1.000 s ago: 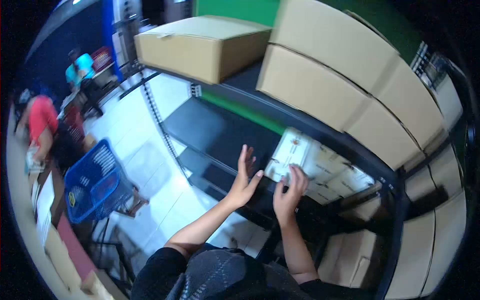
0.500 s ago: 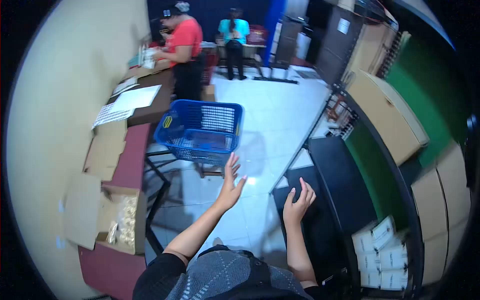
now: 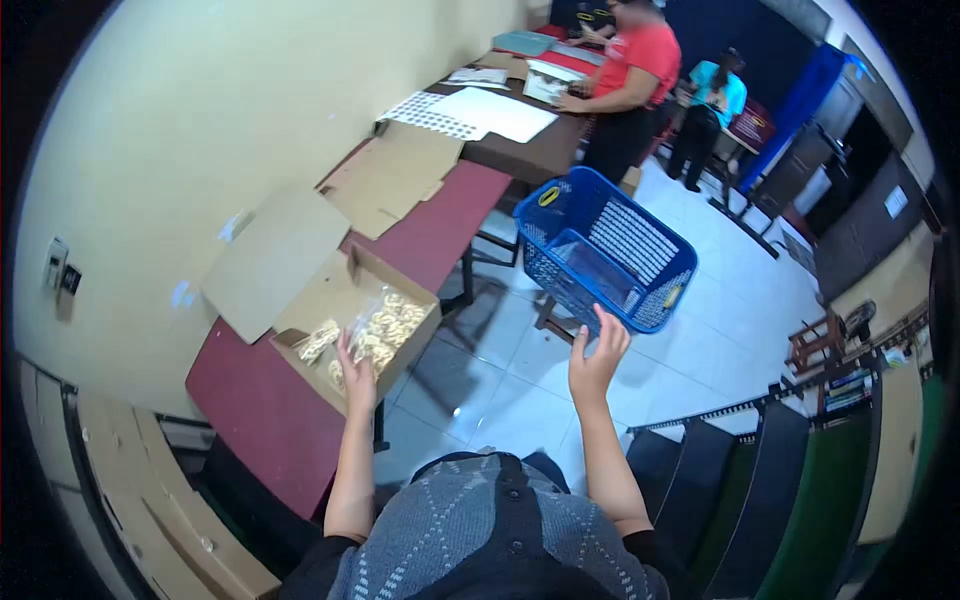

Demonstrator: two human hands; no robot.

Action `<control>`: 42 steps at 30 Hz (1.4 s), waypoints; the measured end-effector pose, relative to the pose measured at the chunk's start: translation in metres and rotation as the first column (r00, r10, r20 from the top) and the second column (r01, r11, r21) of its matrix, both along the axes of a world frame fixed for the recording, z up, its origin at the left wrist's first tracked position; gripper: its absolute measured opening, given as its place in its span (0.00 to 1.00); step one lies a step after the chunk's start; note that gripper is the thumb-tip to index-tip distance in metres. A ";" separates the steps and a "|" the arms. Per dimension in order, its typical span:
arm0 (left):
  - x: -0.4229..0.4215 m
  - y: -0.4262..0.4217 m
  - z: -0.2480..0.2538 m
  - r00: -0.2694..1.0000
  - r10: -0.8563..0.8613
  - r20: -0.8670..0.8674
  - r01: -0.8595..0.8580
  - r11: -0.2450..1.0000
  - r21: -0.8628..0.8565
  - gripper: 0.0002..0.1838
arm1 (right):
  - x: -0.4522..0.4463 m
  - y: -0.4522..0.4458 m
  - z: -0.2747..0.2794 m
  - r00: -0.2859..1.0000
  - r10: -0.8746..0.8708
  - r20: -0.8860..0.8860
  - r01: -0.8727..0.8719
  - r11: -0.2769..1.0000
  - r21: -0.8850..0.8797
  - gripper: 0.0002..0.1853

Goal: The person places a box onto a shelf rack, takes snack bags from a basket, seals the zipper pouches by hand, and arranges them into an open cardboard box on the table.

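Where the left hand [image 3: 358,385] stands, we find the plastic packets [image 3: 392,325] of pale, cream-coloured pieces just beyond its fingers, inside an uncovered cardboard box [image 3: 411,347]. One smaller packet [image 3: 319,341] lies left of those fingers, the larger mass to their right. We record the left hand as unclenched, fingers extended over the near part of the box (whether the fingertips touch a packet, we cannot tell). The right hand [image 3: 598,365] is released, fingers apart, well to the right of the packets and, in our view, overlapping the lower edge of a blue basket [image 3: 632,240].

On markings: the basket bears a yellow tag [image 3: 549,197] whose lettering we cannot make out. A sheet with rows of dark marks [image 3: 430,116] lies beside a white sheet [image 3: 497,113] on the brown table [image 3: 535,148]; we cannot resolve the marks. A pale notice [image 3: 896,203] on a dark door is likewise too small to read.

The box rests on a maroon table [image 3: 262,425], with flattened cardboard [image 3: 393,178] beyond it. Farther out we see a person in a red top [image 3: 643,65] at the brown table, and another in turquoise [image 3: 722,95].
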State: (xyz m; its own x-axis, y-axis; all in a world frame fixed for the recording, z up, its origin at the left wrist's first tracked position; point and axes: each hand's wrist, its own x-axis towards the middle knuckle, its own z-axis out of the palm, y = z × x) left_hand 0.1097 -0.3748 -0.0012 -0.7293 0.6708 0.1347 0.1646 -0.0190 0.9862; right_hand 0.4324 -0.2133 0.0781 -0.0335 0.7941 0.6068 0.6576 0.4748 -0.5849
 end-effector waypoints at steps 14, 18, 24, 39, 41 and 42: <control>-0.026 -0.052 -0.074 0.872 0.453 -0.188 -0.490 0.802 -0.342 0.43 | -0.189 0.065 -0.085 0.601 0.797 0.066 -0.769 0.598 -0.227 0.19; -0.017 -0.059 -0.075 0.873 0.382 -0.305 -0.479 0.789 -0.384 0.44 | -0.229 0.068 -0.121 0.533 0.841 0.088 -0.789 0.532 -0.306 0.18; -0.005 -0.034 -0.080 0.865 0.456 -0.208 -0.494 0.847 -0.197 0.41 | -0.234 0.106 -0.134 0.406 0.914 0.012 -0.868 0.389 -0.307 0.14; 0.003 0.008 -0.001 0.564 0.513 -0.647 -0.818 0.239 -0.524 0.43 | -0.249 0.119 -0.107 0.394 0.784 0.480 -0.767 0.568 -0.299 0.09; -0.019 0.015 0.004 0.574 0.460 -0.677 -0.818 0.300 -0.490 0.39 | -0.260 0.112 -0.101 0.425 0.776 0.466 -0.749 0.591 -0.300 0.10; -0.030 0.016 0.006 0.584 0.398 -0.708 -0.809 0.362 -0.464 0.36 | -0.266 0.107 -0.097 0.457 0.768 0.449 -0.726 0.614 -0.310 0.11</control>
